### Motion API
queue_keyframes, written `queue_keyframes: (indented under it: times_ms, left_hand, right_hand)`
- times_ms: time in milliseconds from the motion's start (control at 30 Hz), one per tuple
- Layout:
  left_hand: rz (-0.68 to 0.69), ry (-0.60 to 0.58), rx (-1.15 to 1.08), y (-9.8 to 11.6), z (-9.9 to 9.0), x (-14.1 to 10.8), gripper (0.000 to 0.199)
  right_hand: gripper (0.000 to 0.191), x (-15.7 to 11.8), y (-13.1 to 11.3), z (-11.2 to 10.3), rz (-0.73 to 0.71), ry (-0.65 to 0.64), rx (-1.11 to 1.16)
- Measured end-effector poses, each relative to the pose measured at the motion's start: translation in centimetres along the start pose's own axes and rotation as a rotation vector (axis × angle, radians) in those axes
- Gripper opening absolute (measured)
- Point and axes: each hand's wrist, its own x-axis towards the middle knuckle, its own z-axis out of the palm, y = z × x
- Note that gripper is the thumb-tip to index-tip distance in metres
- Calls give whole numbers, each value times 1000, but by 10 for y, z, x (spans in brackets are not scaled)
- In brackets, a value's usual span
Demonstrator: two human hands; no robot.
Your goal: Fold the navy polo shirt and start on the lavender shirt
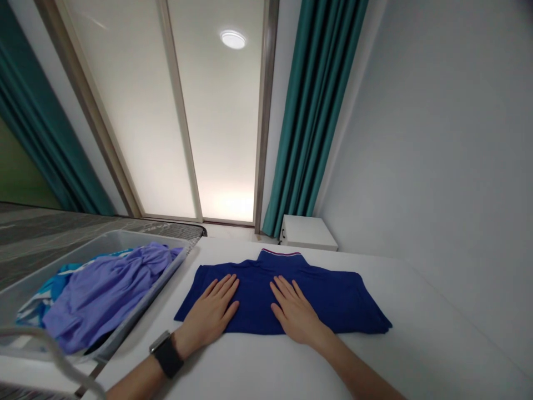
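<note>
A dark blue polo shirt (pixel 333 300) lies spread on the white table (pixel 250 366), its lower part not visible. Its collar (pixel 281 258), edged with a thin red and white line, points away from me, and the sleeves reach out to both sides. My left hand (pixel 212 311) rests flat on the left half of the shirt, fingers outstretched. On that wrist is a dark-banded watch (pixel 166 354). Flat on the middle of the shirt, just right of centre, lies my right hand (pixel 295 311) with its fingers stretched forward. Neither hand grips the cloth.
At the left stands a grey plastic bin (pixel 137 322) holding a crumpled purple garment (pixel 104 294) and a blue-and-white patterned one (pixel 45 294). A pale curved bar (pixel 62 355) crosses the lower left corner. Beyond the table are a small white cabinet (pixel 310 230) and a green curtain (pixel 308 122).
</note>
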Motion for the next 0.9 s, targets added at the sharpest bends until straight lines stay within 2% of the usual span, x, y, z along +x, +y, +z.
queue_keyframes:
  times_ms: [200, 300, 467, 567, 633, 700, 800, 900]
  left_hand:
    - [4, 18, 1, -22, 1, -2, 53]
    - [-6, -4, -1, -25, -1, -1, 52]
    - [-53, -34, 17, -8, -1, 9, 53]
    - [-37, -37, 3, 4, 2, 19, 54]
    - [-14, -51, -14, 5, 4, 25, 53]
    - [18, -58, -36, 0, 4, 28, 51]
    - [59, -51, -68, -14, 2, 29, 49]
    - [67, -57, -87, -24, 0, 25, 49]
  right_hand:
    - [57, 10, -5, 0, -17, 1, 57]
    - [57, 6, 0, -4, -15, -21, 101]
    - [55, -17, 37, -10, 35, 63, 20]
    - [53, -34, 66, -11, 88, 107, -46]
    - [52, -43, 77, -10, 129, 111, -71]
    - [53, -51, 77, -7, 164, 110, -88]
    - [55, -58, 64, -2, 203, 124, -103]
    - [56, -61, 57, 0, 196, 119, -68]
